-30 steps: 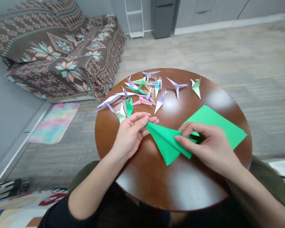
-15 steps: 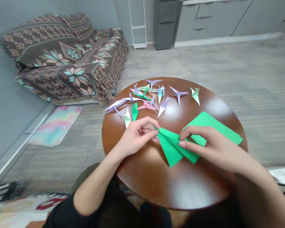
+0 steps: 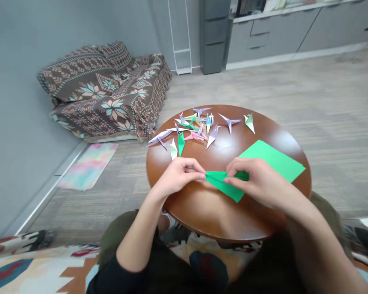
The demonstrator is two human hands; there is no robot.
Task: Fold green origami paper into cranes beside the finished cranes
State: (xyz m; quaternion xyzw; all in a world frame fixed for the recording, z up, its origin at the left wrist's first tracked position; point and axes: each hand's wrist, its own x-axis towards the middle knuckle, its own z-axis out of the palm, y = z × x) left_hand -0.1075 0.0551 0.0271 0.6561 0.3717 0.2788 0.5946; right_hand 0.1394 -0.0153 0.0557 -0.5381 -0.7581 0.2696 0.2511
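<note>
Between my hands is a green sheet of origami paper point(image 3: 225, 188), partly folded and held above the near half of the round table. My left hand point(image 3: 184, 175) pinches its left corner between thumb and fingers. On the right side, my right hand point(image 3: 248, 175) grips the folded upper part with thumb and fingertips. Behind my right hand lies a flat green sheet stack point(image 3: 276, 161) on the table. Several folded paper cranes, among them a pink crane point(image 3: 194, 136), a green crane point(image 3: 180, 143) and a purple crane point(image 3: 213, 136), lie beyond my left hand.
The brown round table point(image 3: 202, 216) stands before my knees. A pale green crane point(image 3: 249, 122) sits apart at its far right. Past the table are a sofa with a patterned cover point(image 3: 110, 94), a pastel mat point(image 3: 88, 165) and grey cabinets point(image 3: 272, 34).
The green paper between my hands is now narrower, its lower flaps brought together into one pointed shape. My right hand has shifted slightly left. The camera view has tilted up somewhat.
</note>
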